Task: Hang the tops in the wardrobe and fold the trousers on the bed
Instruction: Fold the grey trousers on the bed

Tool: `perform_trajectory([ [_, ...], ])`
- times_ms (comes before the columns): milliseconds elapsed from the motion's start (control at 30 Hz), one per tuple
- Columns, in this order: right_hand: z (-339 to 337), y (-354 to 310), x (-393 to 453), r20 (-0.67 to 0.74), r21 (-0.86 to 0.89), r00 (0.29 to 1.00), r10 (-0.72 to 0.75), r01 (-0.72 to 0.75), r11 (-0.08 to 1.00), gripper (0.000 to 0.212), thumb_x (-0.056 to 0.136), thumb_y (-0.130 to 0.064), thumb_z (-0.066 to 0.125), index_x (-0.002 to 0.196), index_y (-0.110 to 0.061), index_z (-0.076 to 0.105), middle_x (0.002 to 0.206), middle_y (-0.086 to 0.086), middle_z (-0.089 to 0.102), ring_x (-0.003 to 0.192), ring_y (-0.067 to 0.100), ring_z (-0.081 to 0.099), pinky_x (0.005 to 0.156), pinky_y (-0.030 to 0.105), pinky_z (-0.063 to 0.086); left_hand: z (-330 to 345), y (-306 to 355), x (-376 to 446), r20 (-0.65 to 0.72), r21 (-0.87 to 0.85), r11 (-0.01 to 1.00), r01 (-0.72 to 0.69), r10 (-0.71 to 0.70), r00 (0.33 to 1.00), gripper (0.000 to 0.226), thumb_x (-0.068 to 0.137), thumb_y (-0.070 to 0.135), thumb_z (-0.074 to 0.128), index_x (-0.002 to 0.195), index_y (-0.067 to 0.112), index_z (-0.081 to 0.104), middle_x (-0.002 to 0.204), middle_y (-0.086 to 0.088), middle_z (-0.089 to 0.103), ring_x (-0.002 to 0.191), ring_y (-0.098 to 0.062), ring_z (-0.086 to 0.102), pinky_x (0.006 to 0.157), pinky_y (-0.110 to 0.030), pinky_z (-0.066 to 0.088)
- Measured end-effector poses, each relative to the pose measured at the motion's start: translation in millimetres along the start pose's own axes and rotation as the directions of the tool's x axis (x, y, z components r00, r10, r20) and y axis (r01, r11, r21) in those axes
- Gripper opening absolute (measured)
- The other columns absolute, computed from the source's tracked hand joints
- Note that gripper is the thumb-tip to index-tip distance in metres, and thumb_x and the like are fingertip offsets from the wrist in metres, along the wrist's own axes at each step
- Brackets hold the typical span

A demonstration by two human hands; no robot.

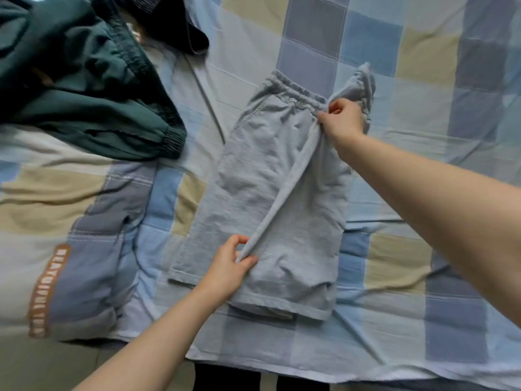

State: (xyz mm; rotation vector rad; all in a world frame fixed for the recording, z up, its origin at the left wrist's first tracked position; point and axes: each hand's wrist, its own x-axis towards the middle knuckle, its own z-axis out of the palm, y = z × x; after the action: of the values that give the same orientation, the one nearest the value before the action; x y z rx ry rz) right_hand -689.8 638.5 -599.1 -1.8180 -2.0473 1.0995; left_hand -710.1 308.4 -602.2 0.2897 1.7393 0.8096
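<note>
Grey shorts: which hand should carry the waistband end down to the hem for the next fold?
Right hand: it already pinches the grey shorts at the waistband. Left hand pinches the fold ridge near the hem.

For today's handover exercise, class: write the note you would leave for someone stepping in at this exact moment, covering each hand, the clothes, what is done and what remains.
Left hand: pinches a raised fold of the grey shorts near the hem end.
Right hand: pinches the same fold at the waistband.
The shorts lie flat on the checked bed cover, legs stacked one over the other.
Dark green trousers lie unfolded at upper left; a black garment sits beyond them.
Done: shorts laid out and halved lengthwise.
Left: finish folding the shorts, fold the green trousers, sort the black garment. No wardrobe in view.
</note>
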Motion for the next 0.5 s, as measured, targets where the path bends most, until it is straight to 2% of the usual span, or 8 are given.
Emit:
perform_trajectory([
  [100, 45.6, -30.3, -8.2, 0.086, 0.000, 0.996, -0.035, 0.035, 0.999, 0.016, 0.082, -0.021, 0.066, 0.071, -0.019, 0.055, 0.073, 0.000, 0.056, 0.066, 0.012, 0.050, 0.063, 0.025, 0.041, -44.4, -22.4, 6.2, -0.040, 0.060, 0.998, 0.019, -0.017, 0.999, 0.016, 0.087, 0.007, 0.069, 0.088, 0.017, 0.056, 0.075, 0.001, 0.058, 0.068, -0.015, 0.053, 0.066, -0.029, 0.041],
  [167, 73.6, -41.2, -13.3, 0.224, -0.014, 0.974, -0.042, 0.047, 0.999, 0.023, 0.083, -0.017, 0.065, 0.065, -0.021, 0.049, 0.065, -0.002, 0.049, 0.059, 0.010, 0.044, 0.058, 0.025, 0.037, -68.6, -35.1, 8.5, -0.014, 0.093, 0.995, 0.035, -0.034, 0.999, 0.013, 0.087, 0.010, 0.069, 0.090, 0.016, 0.059, 0.080, 0.000, 0.064, 0.073, -0.016, 0.059, 0.070, -0.032, 0.046],
  [233, 96.5, -47.2, -17.2, 0.320, -0.036, 0.946, -0.052, 0.067, 0.997, 0.020, 0.082, -0.012, 0.064, 0.069, -0.019, 0.052, 0.061, -0.004, 0.045, 0.060, 0.011, 0.043, 0.057, 0.026, 0.037, -87.8, -49.1, 9.6, -0.008, 0.119, 0.992, 0.043, -0.043, 0.999, 0.013, 0.087, 0.010, 0.068, 0.097, 0.016, 0.061, 0.092, -0.003, 0.069, 0.083, -0.019, 0.064, 0.080, -0.035, 0.049],
  [400, 121.6, -42.8, -18.3, 0.305, -0.067, 0.950, -0.072, 0.097, 0.993, 0.019, 0.084, -0.014, 0.065, 0.070, -0.020, 0.054, 0.063, -0.006, 0.047, 0.075, 0.016, 0.048, 0.068, 0.028, 0.041, -111.5, -76.4, 15.2, -0.028, 0.144, 0.988, 0.062, -0.058, 0.998, 0.009, 0.088, 0.014, 0.069, 0.086, 0.013, 0.060, 0.075, 0.004, 0.063, 0.068, -0.010, 0.056, 0.068, -0.029, 0.044],
  [467, 120.5, -44.2, -16.5, 0.283, -0.114, 0.953, -0.103, 0.140, 0.983, 0.001, 0.086, -0.016, 0.062, 0.086, -0.015, 0.061, 0.074, -0.002, 0.056, 0.080, 0.019, 0.053, 0.074, 0.030, 0.045, -114.2, -82.0, 17.8, -0.039, 0.169, 0.983, 0.072, -0.067, 0.997, 0.014, 0.087, 0.016, 0.070, 0.082, 0.012, 0.059, 0.069, 0.006, 0.060, 0.065, -0.009, 0.053, 0.064, -0.026, 0.042],
  [500, 118.8, -45.1, -13.9, 0.271, -0.155, 0.953, -0.137, 0.184, 0.971, 0.013, 0.087, -0.016, 0.059, 0.099, -0.013, 0.062, 0.087, 0.002, 0.062, 0.088, 0.021, 0.057, 0.082, 0.033, 0.048, -115.0, -82.9, 18.6, -0.037, 0.189, 0.979, 0.076, -0.070, 0.997, 0.016, 0.087, 0.017, 0.071, 0.080, 0.012, 0.058, 0.068, 0.006, 0.059, 0.063, -0.008, 0.052, 0.061, -0.024, 0.040],
])
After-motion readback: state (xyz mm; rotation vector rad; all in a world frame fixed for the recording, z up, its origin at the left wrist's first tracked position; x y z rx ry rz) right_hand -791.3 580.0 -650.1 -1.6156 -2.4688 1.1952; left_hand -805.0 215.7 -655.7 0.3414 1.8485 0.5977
